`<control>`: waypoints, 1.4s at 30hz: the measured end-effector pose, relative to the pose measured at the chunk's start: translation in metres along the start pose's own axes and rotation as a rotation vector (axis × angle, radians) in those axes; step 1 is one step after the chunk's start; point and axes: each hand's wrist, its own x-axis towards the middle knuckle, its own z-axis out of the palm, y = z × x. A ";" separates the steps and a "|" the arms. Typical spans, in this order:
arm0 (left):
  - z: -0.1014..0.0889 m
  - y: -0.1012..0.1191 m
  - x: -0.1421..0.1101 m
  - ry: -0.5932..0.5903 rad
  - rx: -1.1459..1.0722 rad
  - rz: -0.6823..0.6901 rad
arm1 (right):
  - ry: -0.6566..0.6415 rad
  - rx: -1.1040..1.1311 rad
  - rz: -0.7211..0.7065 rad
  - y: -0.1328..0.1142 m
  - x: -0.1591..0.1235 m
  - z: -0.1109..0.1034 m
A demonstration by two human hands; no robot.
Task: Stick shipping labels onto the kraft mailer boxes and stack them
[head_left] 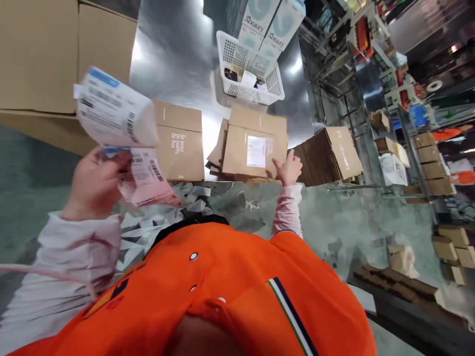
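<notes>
Left hand [95, 184] pinches a sheaf of barcoded shipping labels [126, 148] left of a labelled cardboard carton [248, 148], while the spread right hand [288, 168] touches the carton's near corner

carton [237, 153] blocks right hand [288, 168] — flattened stack [322, 158] beside

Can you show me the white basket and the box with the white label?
White basket [232, 54], head view, on its mesh side wall.
Cardboard box [237, 153], head view, on the panel left of the white label [259, 151].

Orange polo [222, 291], pale pink sleeves [289, 210]
</notes>
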 end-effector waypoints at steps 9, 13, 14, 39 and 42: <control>0.022 -0.035 -0.039 -0.323 -0.017 -0.088 | -0.802 0.848 -0.317 -0.104 -0.161 0.181; 0.007 -0.034 -0.035 -0.107 -0.221 -0.071 | -1.035 0.775 -0.439 -0.111 -0.166 0.183; 0.006 -0.035 -0.035 -0.076 -0.242 -0.121 | -1.072 0.754 -0.472 -0.115 -0.158 0.180; -0.027 -0.185 -0.073 -0.348 -0.157 -0.630 | -0.468 -0.204 -0.750 -0.201 -0.037 0.292; -0.045 -0.165 -0.073 -0.303 -0.145 -0.625 | -0.644 -0.297 -1.060 -0.190 -0.068 0.292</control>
